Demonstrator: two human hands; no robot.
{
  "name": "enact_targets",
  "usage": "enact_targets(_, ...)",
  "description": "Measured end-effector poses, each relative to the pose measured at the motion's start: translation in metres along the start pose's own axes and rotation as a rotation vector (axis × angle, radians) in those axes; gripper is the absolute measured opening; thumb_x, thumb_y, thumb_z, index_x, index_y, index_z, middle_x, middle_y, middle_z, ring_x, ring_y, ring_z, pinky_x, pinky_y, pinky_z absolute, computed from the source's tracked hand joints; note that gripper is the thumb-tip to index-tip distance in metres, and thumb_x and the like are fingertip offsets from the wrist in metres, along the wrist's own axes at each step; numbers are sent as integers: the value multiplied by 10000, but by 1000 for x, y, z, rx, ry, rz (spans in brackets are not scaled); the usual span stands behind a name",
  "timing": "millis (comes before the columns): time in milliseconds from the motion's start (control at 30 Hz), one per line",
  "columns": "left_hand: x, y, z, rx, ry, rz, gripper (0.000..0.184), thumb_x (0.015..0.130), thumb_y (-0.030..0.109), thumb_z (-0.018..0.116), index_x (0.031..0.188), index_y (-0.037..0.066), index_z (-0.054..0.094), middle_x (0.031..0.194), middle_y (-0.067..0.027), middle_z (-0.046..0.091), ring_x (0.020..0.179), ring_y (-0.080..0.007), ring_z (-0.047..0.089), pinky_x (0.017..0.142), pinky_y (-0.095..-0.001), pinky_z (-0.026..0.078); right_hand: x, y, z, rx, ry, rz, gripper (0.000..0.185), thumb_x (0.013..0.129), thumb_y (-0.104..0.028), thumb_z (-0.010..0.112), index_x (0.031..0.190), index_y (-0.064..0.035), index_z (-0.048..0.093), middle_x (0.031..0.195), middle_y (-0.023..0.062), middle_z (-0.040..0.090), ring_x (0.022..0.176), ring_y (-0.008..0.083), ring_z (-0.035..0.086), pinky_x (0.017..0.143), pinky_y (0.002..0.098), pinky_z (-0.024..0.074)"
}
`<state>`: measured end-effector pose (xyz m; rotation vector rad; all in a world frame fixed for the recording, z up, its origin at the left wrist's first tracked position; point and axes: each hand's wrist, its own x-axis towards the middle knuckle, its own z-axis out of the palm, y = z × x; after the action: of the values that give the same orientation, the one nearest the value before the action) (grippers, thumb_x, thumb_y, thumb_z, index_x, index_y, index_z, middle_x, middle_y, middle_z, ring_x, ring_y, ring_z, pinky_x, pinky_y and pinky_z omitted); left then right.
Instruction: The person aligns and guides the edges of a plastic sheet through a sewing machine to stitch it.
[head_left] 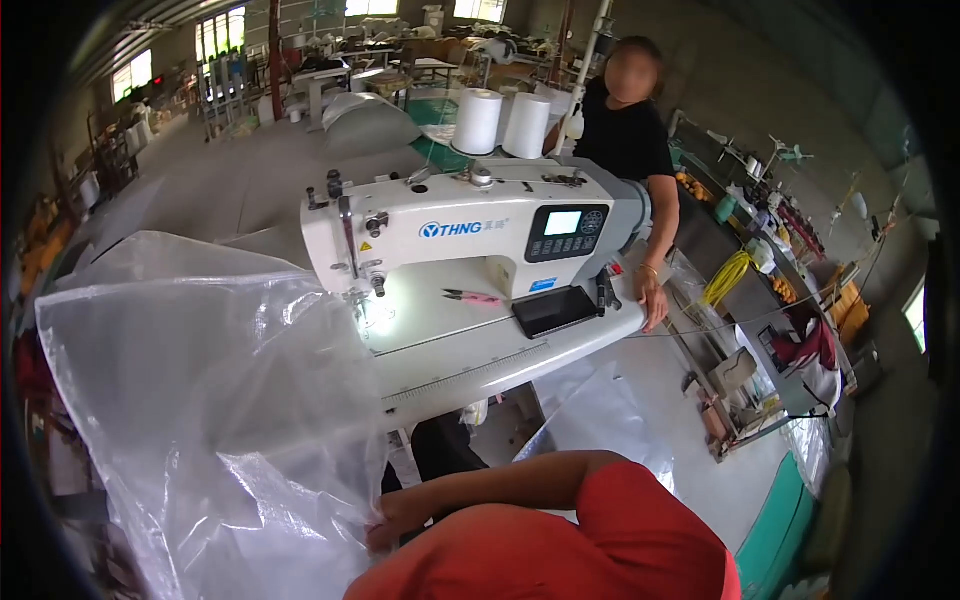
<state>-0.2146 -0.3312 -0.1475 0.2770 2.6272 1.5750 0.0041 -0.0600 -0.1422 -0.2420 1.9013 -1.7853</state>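
A large translucent plastic sheet (190, 390) hangs over the left end of the sewing machine's bed and down in front of it. My right hand (395, 518) reaches leftward across my red shirt, low in the view. Its fingers are closed on the sheet's right edge, partly hidden by the plastic. My left hand is not in view. Above the sheet stands the white sewing machine (450, 230), its needle area brightly lit. Pink-handled thread snips (472, 297) and a black tray (556, 312) lie on its bed.
Two white thread cones (478, 122) stand behind the machine. A co-worker in a black shirt (620, 130) stands at the far right end, one hand (652, 300) on the table edge. More clear plastic (590, 420) hangs below the table. A cluttered side bench (740, 390) stands to the right.
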Motion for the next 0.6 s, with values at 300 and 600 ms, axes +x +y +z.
enact_targets(300, -50, 26, 46, 84, -131, 81, 394, 808, 322, 392, 1086, 47, 439, 1095, -120, 405, 1014, -247, 399, 877, -360, 290, 13, -22, 11, 85, -145, -135, 261, 849, -245, 405, 809, -22, 534, 753, 44, 579, 702, 104, 545, 642, 227, 418)
enact_targets(600, -68, 17, 14, 242, -16, 20, 413, 816, 333, 378, 1119, 55, 419, 1154, -122, 369, 1060, -251, 371, 906, -376, 265, 15, -98, 18, 591, -329, -378, 235, 780, -215, 499, 938, -42, 513, 759, 76, 585, 651, 196, 588, 540, 292, 486)
